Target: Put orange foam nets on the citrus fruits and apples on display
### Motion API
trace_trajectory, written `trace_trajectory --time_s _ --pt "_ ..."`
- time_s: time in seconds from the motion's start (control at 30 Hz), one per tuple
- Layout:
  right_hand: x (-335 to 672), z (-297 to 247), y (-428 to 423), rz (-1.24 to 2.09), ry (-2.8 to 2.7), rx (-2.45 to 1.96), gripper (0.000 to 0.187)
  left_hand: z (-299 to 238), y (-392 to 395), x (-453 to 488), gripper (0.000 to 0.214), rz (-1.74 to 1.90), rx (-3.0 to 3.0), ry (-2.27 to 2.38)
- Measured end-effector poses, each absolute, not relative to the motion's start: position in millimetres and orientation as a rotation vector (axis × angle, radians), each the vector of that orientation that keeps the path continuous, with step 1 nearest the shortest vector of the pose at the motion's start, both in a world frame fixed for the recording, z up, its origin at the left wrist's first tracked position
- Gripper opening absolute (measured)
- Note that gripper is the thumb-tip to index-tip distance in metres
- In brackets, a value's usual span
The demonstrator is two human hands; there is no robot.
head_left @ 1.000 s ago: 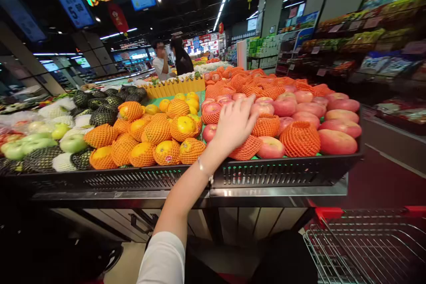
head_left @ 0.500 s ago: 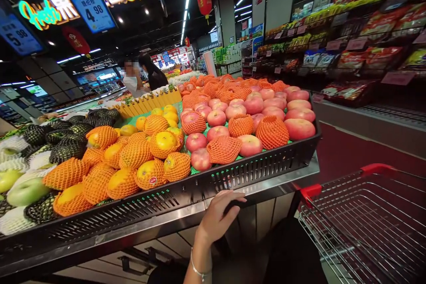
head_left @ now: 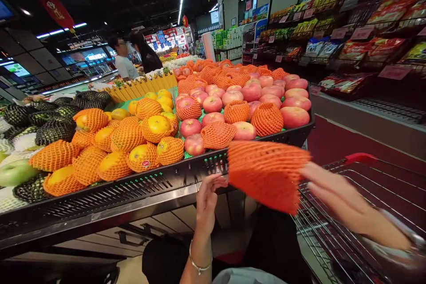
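An orange foam fruit net (head_left: 266, 175), loose and looking flattened, hangs in the air in front of the apple display, slightly blurred. My right hand (head_left: 339, 191) pinches its right side; the thumb and fingertips are partly hidden behind it. Just left of the net, my left hand (head_left: 207, 206) is raised with loosely bent fingers and nothing visible in it, close to the tray's front edge. Behind the net are red apples (head_left: 244, 131), some bare and some in orange nets. Oranges (head_left: 115, 166) in similar nets lie to their left.
A black slatted tray (head_left: 173, 177) with a metal ledge holds the fruit. The wire shopping cart (head_left: 319, 226) with red corners stands at right, under my right arm. Green and black-netted fruit (head_left: 16, 171) lies far left. Snack shelves (head_left: 353, 53) and two people (head_left: 126, 60) are farther off.
My right hand has come into view from the right with the orange foam net. My left hand has turned and shifted slightly left. The view has tilted down.
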State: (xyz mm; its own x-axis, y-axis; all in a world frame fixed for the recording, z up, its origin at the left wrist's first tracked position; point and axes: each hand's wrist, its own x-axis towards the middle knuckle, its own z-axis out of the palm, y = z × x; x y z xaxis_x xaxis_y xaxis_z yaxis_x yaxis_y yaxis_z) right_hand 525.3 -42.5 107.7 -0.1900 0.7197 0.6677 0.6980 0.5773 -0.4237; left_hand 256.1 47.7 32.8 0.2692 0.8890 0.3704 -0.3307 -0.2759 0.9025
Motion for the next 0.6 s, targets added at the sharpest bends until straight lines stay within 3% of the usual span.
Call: trace_trajectory --time_s 0.13,0.3,0.47,0.6 --pt "487.8 103.8 -16.6 0.172 -2.149 -0.957 0.045 23.3 29.6 254.9 0.060 1.450 1.281 0.687" --pt "475.6 79.2 -8.8 0.245 -2.032 -1.026 0.035 29.9 30.7 262.4 0.029 1.777 1.300 0.870" --pt "485.1 55.4 -4.5 0.259 -2.003 -1.099 0.047 40.1 37.2 264.9 0.004 1.606 1.494 0.880" --pt "485.6 55.6 -2.3 0.276 -2.086 -1.152 0.053 42.1 35.2 260.0 0.010 1.354 1.539 0.783"
